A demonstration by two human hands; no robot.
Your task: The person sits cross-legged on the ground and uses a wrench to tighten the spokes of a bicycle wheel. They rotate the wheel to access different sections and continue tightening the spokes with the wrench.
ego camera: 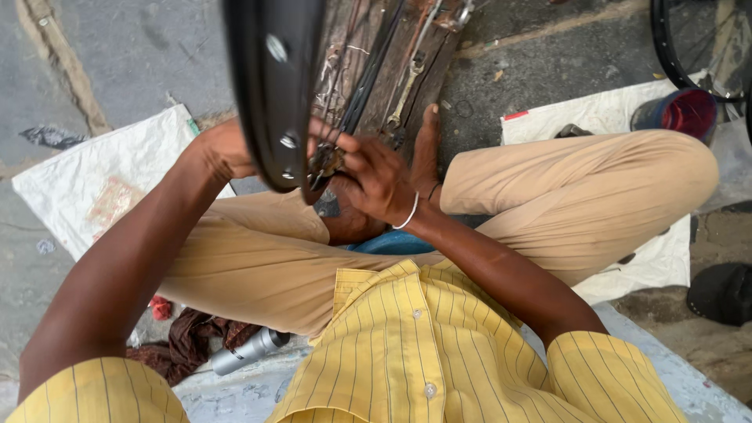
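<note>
A black bicycle wheel rim point(270, 86) with thin spokes stands upright close to the camera, over my crossed legs in tan trousers. My left hand point(223, 147) grips the rim's outer side from the left, partly hidden behind it. My right hand point(374, 174), with a white band at the wrist, is closed on the spokes and a small metal part point(325, 160) just inside the rim. A bare foot point(427, 149) shows behind the right hand.
A worn wooden board point(407, 70) with a wrench lies ahead. White sacks point(94, 184) cover the ground left and right. A dark blue and red can point(680, 111) and another wheel point(697, 39) are at top right. A grey metal cylinder point(249, 351) and brown rags lie lower left.
</note>
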